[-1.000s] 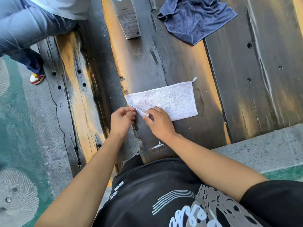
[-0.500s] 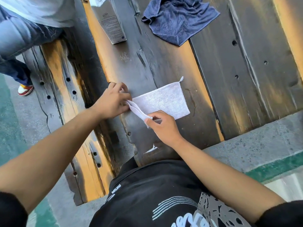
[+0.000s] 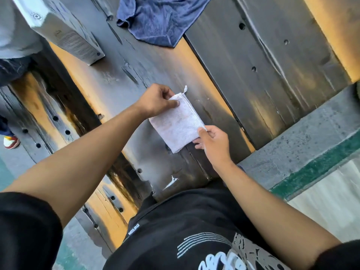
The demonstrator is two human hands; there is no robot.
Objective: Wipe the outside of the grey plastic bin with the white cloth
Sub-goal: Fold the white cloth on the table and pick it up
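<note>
On the dark weathered wooden plank table (image 3: 124,61), the small white terry cloth (image 3: 176,124) had just been folded in half, left hand (image 3: 155,102) pinching its 11 o'clock corner, right hand (image 3: 213,142) pinching 4 o'clock, grey bin nowhere visible, so wiping hadn't started.

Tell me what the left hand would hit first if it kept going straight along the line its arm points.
Probably only bare wooden planks. The left hand, pinching the white cloth, points up and right; that line seems to pass below the blue towel. Depth is unclear, so the towel's corner might be grazed.

Print on the box (image 3: 64,34) and black shirt (image 3: 175,240) is prob. too blurry to read.
</note>
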